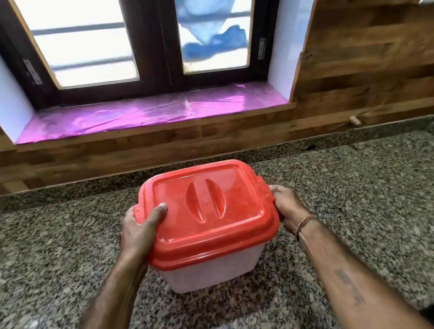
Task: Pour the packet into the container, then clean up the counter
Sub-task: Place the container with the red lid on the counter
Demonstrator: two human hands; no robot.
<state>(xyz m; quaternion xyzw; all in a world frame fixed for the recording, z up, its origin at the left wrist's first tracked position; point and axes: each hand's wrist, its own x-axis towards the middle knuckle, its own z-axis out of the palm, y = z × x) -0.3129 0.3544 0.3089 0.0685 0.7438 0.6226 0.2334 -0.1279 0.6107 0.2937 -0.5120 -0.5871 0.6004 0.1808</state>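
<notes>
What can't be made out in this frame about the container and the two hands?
1. Contents of the container: head view; the red lid covers the top and the wall is frosted.
2. Fingers of the right hand: head view; hidden behind the lid's edge.
3. Fingers of the left hand: head view; only the thumb shows, on the lid, the rest are under the rim.
4. Packet: none in view.

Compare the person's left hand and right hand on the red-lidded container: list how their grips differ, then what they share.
The left hand lays its thumb flat on top of the red lid; the right hand shows no thumb on top, only clasping the lid's side edge. The right wrist wears a thread band; the left wrist is bare. Both hold the lid's rim at opposite sides of the container.
</notes>
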